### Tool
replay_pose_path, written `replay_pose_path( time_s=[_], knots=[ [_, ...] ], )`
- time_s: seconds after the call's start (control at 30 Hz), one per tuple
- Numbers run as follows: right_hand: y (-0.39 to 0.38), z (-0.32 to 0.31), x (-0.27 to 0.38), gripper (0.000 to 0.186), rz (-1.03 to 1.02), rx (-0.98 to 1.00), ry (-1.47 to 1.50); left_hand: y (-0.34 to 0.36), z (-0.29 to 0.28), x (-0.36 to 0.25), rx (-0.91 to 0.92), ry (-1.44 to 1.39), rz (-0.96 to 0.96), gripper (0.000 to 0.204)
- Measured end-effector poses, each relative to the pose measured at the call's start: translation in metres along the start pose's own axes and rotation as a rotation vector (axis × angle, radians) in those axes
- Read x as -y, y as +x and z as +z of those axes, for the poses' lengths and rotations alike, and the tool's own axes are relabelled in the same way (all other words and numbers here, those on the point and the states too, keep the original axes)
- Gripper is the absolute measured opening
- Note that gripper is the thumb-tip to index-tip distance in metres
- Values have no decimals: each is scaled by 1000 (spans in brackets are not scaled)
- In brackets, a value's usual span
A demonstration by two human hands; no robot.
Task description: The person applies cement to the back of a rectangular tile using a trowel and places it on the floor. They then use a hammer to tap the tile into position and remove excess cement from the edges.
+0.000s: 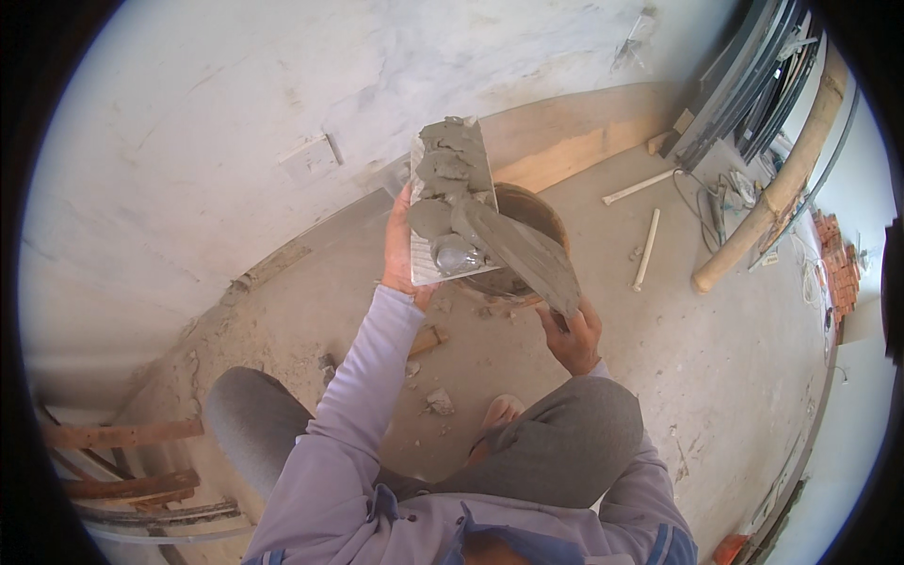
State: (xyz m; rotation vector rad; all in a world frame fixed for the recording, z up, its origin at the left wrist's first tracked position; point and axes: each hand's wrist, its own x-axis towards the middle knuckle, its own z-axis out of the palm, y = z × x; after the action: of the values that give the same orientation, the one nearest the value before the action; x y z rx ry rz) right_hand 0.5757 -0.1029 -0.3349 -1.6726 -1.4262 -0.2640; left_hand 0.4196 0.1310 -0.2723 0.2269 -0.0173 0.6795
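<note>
My left hand (400,254) grips the left edge of a rectangular white tile (419,259), held tilted with its back toward me. Wet grey mortar (450,174) covers most of the tile's upper part. My right hand (574,336) holds the handle of a flat trowel (523,252), whose mortar-smeared blade lies across the lower half of the tile. Directly below the tile stands a round brown bucket (541,212), partly hidden by tile and trowel. I am squatting, with both grey-trousered knees and one bare foot (497,414) in view.
A white plastered wall (235,122) rises to the left, with a wooden plank (565,155) along its base. White pipe pieces (646,247), a thick wooden pole (782,184), dark metal profiles (753,85), cables and red bricks (838,268) lie right. Rusty bars (132,485) sit lower left.
</note>
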Motion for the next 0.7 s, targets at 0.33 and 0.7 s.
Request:
replay_pose_path(
  time_s=[0.33, 0.7],
  knots=[
    [0, -46, -15, 27, -39, -75, -96, -10, 15, -9, -201, 198, 64, 42],
    [17, -30, -46, 29, -152, -16, -222, -19, 11, 15, -251, 318, 195, 40]
  ],
)
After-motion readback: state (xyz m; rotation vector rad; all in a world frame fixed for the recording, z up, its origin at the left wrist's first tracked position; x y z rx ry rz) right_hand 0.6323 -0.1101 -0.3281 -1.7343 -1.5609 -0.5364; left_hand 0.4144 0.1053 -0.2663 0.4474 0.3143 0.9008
